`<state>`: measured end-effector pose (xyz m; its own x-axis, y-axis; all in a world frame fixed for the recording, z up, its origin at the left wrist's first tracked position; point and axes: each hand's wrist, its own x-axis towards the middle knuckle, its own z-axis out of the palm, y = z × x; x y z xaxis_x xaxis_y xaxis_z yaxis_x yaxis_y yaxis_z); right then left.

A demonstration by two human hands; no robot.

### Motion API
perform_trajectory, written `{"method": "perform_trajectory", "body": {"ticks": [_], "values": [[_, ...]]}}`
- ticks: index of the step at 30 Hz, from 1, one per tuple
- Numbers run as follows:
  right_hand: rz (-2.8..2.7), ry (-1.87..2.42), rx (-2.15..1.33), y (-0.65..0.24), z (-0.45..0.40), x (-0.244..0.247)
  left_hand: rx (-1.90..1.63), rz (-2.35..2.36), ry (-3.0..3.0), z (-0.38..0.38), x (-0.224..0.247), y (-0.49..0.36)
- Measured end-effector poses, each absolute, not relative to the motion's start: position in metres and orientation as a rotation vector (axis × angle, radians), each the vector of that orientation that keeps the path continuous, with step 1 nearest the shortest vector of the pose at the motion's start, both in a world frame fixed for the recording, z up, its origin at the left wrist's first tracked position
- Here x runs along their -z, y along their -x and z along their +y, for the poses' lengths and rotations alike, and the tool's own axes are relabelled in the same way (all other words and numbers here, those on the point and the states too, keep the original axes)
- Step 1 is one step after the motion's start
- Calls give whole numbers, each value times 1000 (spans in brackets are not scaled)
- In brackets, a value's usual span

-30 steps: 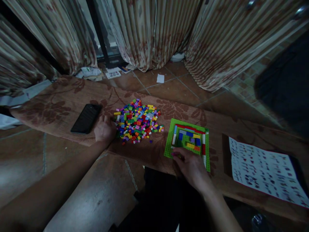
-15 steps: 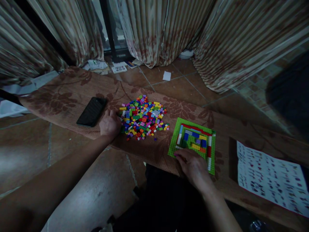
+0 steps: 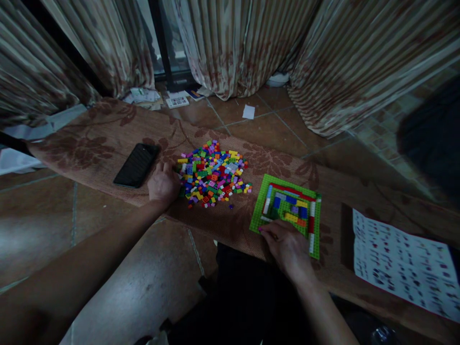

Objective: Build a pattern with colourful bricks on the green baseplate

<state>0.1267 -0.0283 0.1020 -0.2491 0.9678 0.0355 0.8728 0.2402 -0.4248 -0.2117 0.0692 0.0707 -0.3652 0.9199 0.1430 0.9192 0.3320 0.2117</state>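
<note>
One pink brick (image 3: 260, 229) sits pinched in our right grip (image 3: 286, 243), at the near-left corner of the green baseplate (image 3: 256, 218); our left grip's (image 3: 164, 184) state we cannot tell.

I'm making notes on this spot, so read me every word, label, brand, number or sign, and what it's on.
No text is legible.
Sheet: printed rows, too small to read.
White card: code-like marks, too small to read.
Papers left of it: too blurred.
Phone: no text visible.
Bricks and board: no lettering visible.
</note>
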Motion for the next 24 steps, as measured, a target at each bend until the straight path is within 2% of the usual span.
{"method": "perform_trajectory", "body": {"ticks": [24], "values": [[-2313, 1529, -471, -130, -21, -89, -379, 2587, -1801, 69, -71, 210]]}}
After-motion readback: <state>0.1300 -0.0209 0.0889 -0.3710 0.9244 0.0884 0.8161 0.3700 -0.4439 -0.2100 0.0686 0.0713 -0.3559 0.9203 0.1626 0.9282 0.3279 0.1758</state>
